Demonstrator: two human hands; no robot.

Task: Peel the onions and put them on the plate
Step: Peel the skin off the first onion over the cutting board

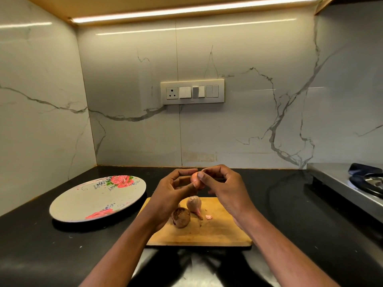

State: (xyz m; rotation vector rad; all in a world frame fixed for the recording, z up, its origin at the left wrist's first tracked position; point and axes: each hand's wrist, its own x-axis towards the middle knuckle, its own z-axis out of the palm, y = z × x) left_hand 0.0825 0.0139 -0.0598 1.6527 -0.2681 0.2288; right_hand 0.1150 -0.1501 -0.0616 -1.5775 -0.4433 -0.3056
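While our left hand [176, 189] cups the onion [194, 179] above the board [223, 230], our right hand [223, 183] pinches its skin; we should pull gently.

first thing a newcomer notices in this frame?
Probably the two hands meeting above the chopping board: the left hand holds a small onion while the right hand pinches at its skin. Below them, two more onions lie on the board, a dark brown one and a paler one just behind it. The floral plate to the left on the black counter holds nothing yet.
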